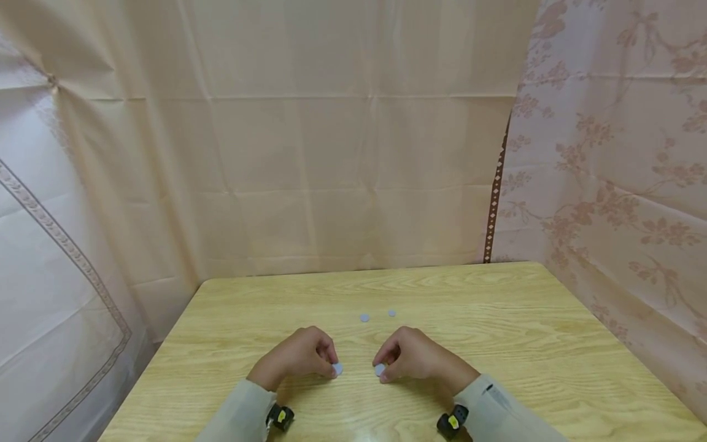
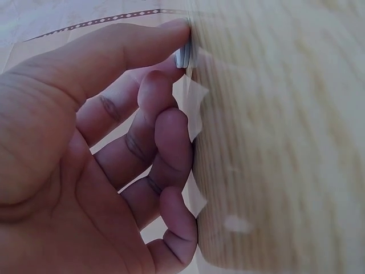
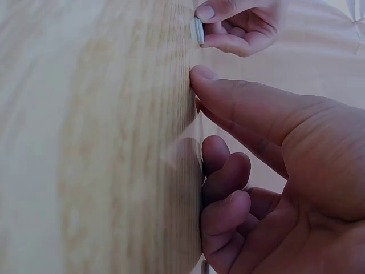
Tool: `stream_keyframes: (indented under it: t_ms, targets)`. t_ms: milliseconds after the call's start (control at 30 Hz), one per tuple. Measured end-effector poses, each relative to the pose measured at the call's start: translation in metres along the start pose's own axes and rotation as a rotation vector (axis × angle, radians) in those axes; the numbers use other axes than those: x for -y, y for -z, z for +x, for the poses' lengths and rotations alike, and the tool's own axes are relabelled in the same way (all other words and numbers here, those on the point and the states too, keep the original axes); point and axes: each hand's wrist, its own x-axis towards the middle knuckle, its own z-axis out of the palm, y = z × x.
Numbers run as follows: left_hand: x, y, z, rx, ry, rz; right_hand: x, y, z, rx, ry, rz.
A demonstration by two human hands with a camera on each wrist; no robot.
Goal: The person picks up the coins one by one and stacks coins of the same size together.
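Note:
Both hands rest on a light wooden table [image 1: 497, 319] with curled fingers. My left hand [image 1: 331, 363] pinches a small grey disc [image 1: 337, 369] between thumb and index finger. The left wrist view shows that disc [image 2: 183, 57] held on edge against the tabletop. My right hand [image 1: 383, 366] has its thumb and fingertips on a second grey disc [image 1: 379, 370]. In the right wrist view the right thumb [image 3: 199, 74] presses on the wood and this disc is hidden. The left hand's disc [image 3: 198, 29] shows at the top of that view.
Two more small grey discs [image 1: 364, 318] [image 1: 391, 313] lie loose on the table beyond the hands. Beige cloth [image 1: 353, 153] hangs behind the table, with patterned cloth at both sides. The table's left edge [image 1: 160, 362] is close to my left arm.

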Motion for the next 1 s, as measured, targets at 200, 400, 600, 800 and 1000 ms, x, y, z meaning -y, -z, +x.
stream_keyframes:
  t_ms: [200,400,600,800,1000]
  targets:
    - [0.0027,0.0008,0.0001,0.012,-0.003,-0.002,0.0003,-0.0001,0.0,-0.004,-0.001,-0.002]
    - [0.0025,-0.0001,0.0006,0.026,0.028,0.032,-0.0009,0.0,0.0002,-0.004,0.005,-0.007]
    - [0.0024,-0.0006,0.0009,0.032,0.041,0.032,-0.0015,-0.0001,0.0002,0.001,0.004,-0.007]
    - [0.002,0.0008,0.0002,0.041,0.026,0.019,-0.0006,0.0001,0.0002,0.003,-0.002,-0.007]
    - [0.0013,0.0016,0.0001,0.041,0.029,0.023,0.0001,0.0005,0.0004,0.002,-0.004,-0.012]
